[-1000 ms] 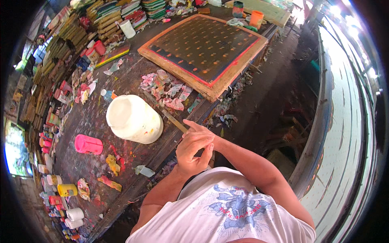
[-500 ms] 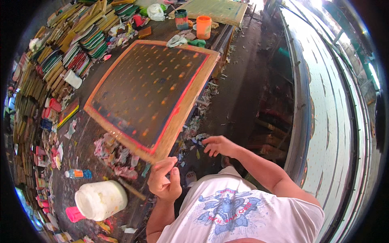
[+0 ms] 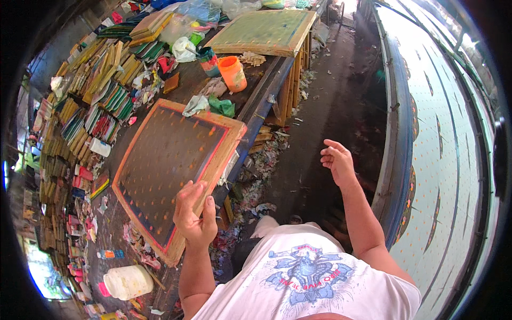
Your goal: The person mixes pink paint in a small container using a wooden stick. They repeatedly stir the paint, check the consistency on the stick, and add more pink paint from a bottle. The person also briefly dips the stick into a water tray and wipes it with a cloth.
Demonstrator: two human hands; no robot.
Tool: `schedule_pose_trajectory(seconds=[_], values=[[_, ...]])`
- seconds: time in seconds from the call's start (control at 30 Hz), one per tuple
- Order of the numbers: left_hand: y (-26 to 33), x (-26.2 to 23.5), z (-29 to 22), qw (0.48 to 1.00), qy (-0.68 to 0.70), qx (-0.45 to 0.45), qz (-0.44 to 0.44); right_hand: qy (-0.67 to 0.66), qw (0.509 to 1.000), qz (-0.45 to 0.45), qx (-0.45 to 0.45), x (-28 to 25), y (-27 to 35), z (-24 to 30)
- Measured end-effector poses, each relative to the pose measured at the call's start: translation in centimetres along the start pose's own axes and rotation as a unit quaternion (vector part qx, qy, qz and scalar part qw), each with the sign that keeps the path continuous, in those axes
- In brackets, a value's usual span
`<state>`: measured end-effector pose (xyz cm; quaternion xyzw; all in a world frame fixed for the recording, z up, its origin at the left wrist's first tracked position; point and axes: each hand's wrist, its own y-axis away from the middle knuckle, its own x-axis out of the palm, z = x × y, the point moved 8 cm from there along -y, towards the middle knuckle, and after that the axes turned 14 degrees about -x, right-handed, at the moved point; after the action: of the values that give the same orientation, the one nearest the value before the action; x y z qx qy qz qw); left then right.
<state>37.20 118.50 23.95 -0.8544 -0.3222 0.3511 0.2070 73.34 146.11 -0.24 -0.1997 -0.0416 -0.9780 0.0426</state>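
Observation:
A wooden screen-printing frame with dark mesh, a red-orange border and rows of small orange spots lies tilted on the long table. My left hand is over its near right edge, thumb apart from loosely bent fingers, with nothing held; whether it touches the wood I cannot tell. Out over the aisle, my right hand is raised, fingers partly bent and apart, holding nothing. A pale rag hangs over the frame's far edge, next to a green cloth.
Beyond the frame stand an orange tub, a dark paint pot and another framed screen. Wooden-handled squeegees are piled left. A white jug is nearer me. Right of the aisle runs a long table with pale spotted fabric.
The view has shifted, and the frame now appears lower and further left. My right hand has risen and moved outward over the aisle. My left hand's fingers have spread from a closer curl.

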Motion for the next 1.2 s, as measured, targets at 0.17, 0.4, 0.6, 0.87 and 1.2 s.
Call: schedule_pose_trajectory(seconds=[0.17, 0.4, 0.6, 0.87, 1.2], values=[[-4.7, 4.7, 0.5, 1.000, -0.017, 0.013, 0.004, 0.029, 0.999, 0.020, -0.037, 0.9, -5.9, 0.8], [-10.6, 10.3, 4.4, 0.999, -0.031, 0.000, -0.028, 0.117, 0.958, 0.249, -0.082, 11.7, -15.2, 1.0], [-14.5, 13.4, 9.7, 0.990, -0.006, -0.109, -0.087, 0.198, 0.900, 0.377, -0.094, 17.3, -22.8, -0.1], [-16.9, 15.2, 8.3, 0.982, -0.069, -0.124, -0.126, 0.289, 0.843, 0.441, -0.107, 25.3, -33.1, -4.1], [-12.8, 17.8, 4.2, 0.871, -0.250, -0.308, -0.291, 0.279, 0.791, 0.535, -0.104, 34.4, -41.3, -11.6]])
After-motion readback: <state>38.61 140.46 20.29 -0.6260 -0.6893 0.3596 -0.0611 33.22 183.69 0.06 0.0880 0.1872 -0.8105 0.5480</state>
